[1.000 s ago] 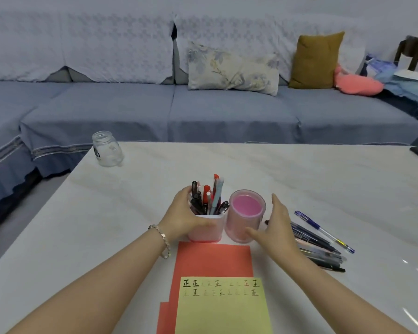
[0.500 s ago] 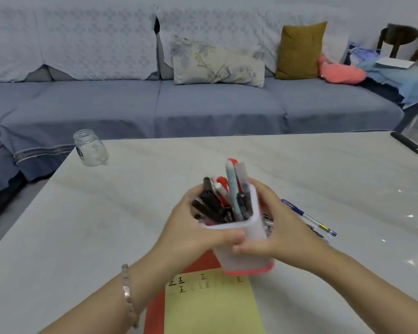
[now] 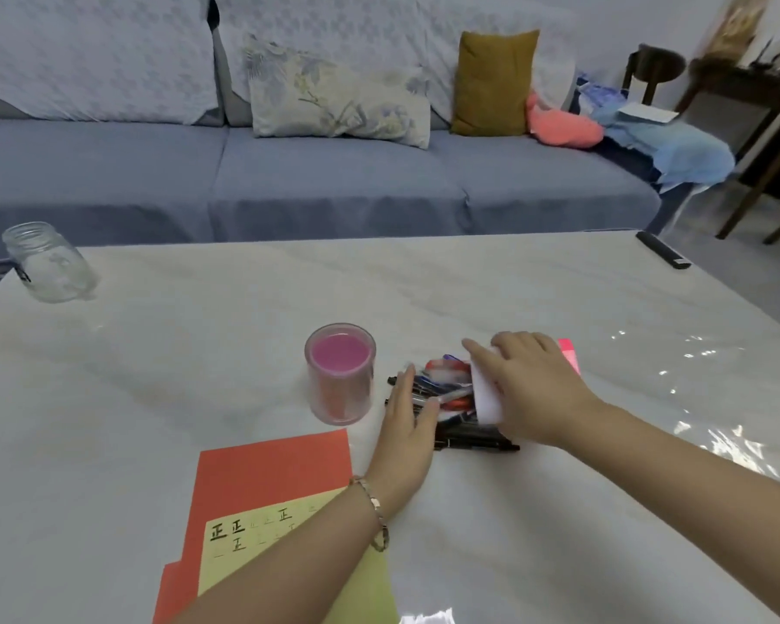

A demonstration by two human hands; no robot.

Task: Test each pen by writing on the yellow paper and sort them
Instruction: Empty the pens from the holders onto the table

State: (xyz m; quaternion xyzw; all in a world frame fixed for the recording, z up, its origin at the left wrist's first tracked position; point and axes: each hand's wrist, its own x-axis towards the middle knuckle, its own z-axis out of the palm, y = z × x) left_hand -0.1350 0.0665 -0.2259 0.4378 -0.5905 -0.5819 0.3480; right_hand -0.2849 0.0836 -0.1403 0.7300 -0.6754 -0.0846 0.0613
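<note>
My right hand (image 3: 532,389) grips the white pen holder with a pink base (image 3: 485,394), tipped on its side on the table, mouth pointing left. A heap of pens (image 3: 451,398) lies spilled at its mouth, blurred by motion. My left hand (image 3: 408,425) rests flat with fingers apart against the left side of the heap. The round pink cup (image 3: 339,373) stands upright just left of the pens, with nothing in it. The yellow paper (image 3: 244,542) with written characters lies on a red sheet (image 3: 271,470) at the front, partly under my left forearm.
A glass jar (image 3: 46,263) stands at the table's far left corner. A black remote (image 3: 663,249) lies at the far right edge. A blue sofa with cushions (image 3: 334,101) runs behind the table (image 3: 199,335).
The white holder, lifted in both hands half a second ago, now lies tipped to the right with its pens poured out. My left hand let go of it and went to the heap.
</note>
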